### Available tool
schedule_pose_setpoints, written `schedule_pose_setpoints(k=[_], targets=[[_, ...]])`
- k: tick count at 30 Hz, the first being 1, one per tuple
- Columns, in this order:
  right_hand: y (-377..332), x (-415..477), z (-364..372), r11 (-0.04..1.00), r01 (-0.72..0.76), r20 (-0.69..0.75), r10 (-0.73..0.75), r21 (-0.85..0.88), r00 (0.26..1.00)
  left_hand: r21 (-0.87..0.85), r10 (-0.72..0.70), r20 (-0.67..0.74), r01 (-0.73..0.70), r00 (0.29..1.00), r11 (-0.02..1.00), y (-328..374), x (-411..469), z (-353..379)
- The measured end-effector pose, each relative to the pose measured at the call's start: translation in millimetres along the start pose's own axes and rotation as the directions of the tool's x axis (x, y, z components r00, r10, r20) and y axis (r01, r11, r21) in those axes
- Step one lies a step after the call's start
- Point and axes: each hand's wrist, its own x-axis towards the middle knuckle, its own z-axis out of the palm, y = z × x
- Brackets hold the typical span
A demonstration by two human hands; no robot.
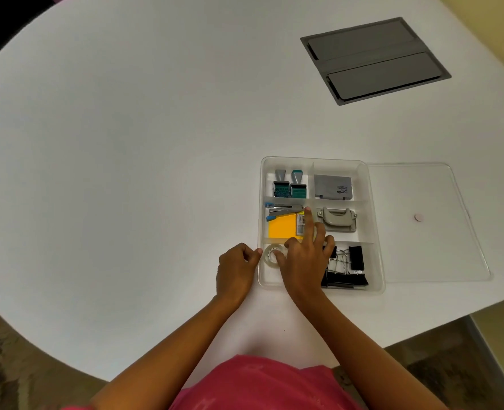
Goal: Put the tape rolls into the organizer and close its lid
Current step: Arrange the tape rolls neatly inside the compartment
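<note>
A clear plastic organizer (375, 220) stands on the white table, its clear lid (428, 250) lying flat to its right. A transparent tape roll (270, 255) lies in the near left compartment. My right hand (304, 255) is spread over that compartment, its thumb on the roll and the index finger stretched toward the yellow notes. My left hand (236, 267) is curled just outside the organizer's left wall, fingertips touching the rim beside the roll. Anything under my right palm is hidden.
Other compartments hold two stamps (289, 186), a grey box (332, 187), a stapler (283, 211) on yellow sticky notes (281, 229), a hole punch (338, 218) and black binder clips (348, 270). A grey cable hatch (375, 60) sits far right. Table edge curves near right.
</note>
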Motion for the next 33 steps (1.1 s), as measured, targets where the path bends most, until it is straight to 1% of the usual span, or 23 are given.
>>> schedule_pose_setpoints(k=[2,3,5,8,10,13,16,18,20,22,24,28,29,31,33], targets=[[4,0,-4,0.999,0.022,-0.033,-0.021,0.041,0.999,-0.003,-0.003,0.002,0.003,1.000,1.000,0,0,0],[6,1,-5,0.998,0.028,-0.015,-0.028,0.055,1.000,0.001,-0.007,0.004,0.007,1.000,1.000,0,0,-1],[8,2,-6,0.999,0.034,0.062,-0.037,0.041,0.997,0.011,-0.013,0.006,0.013,1.000,1.000,0,1,-1],[7,1,-3,0.996,0.052,0.202,-0.037,-0.071,0.979,0.013,-0.015,0.008,0.014,1.000,1.000,0,1,-1],[5,-1,1,0.990,0.073,0.254,-0.041,-0.118,0.966,0.025,-0.013,0.009,0.013,1.000,1.000,-1,1,-2],[2,-5,9,0.987,0.093,0.210,-0.064,-0.130,0.976,0.039,-0.013,0.010,0.012,1.000,0.999,0,1,-2],[0,-6,11,0.992,0.080,0.126,-0.067,-0.096,0.990,0.043,-0.013,0.010,0.013,1.000,0.999,1,1,-2],[1,-6,11,0.995,0.081,0.097,-0.074,-0.065,0.993,0.046,-0.014,0.007,0.014,1.000,0.999,0,0,-2],[2,-5,11,0.994,0.088,0.117,-0.081,-0.064,0.990,0.047,-0.014,0.007,0.014,1.000,0.999,1,0,-2],[4,-4,9,0.992,0.097,0.176,-0.081,-0.084,0.981,0.044,-0.012,0.011,0.011,1.000,0.999,2,0,-2],[6,-6,3,0.993,0.078,0.198,-0.058,-0.093,0.979,0.036,-0.012,0.018,0.012,1.000,0.999,1,0,-3],[21,-14,-11,0.995,-0.022,0.077,0.030,-0.098,0.997,0.002,-0.025,0.028,0.025,0.999,1.000,-1,0,-4],[25,-16,-13,0.992,-0.050,0.075,0.059,-0.116,0.995,-0.004,-0.027,0.026,0.027,0.999,1.000,-1,0,-4],[30,-17,-15,0.979,-0.086,0.128,0.111,-0.185,0.986,-0.012,-0.027,0.025,0.028,0.999,1.000,-1,-1,-3],[28,-17,-13,0.966,-0.092,0.190,0.140,-0.241,0.972,-0.016,-0.028,0.028,0.028,0.999,0.999,-1,-2,-3]])
